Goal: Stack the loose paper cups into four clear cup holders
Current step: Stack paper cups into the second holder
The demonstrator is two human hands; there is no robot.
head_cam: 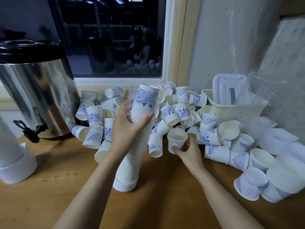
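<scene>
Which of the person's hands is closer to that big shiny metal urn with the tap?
Left. The left hand, gripping the clear cup holder, is to the right of the urn; the right hand, holding a paper cup, is farther right.

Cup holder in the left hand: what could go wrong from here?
The clear cup holder leans, steadied only by the left hand; its base may slide on the table. The right hand grips a cup at the foot of the pile; lifting it may tumble neighbours.

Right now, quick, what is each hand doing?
Left hand: holds the clear cup holder.
Right hand: holds one paper cup.
</scene>
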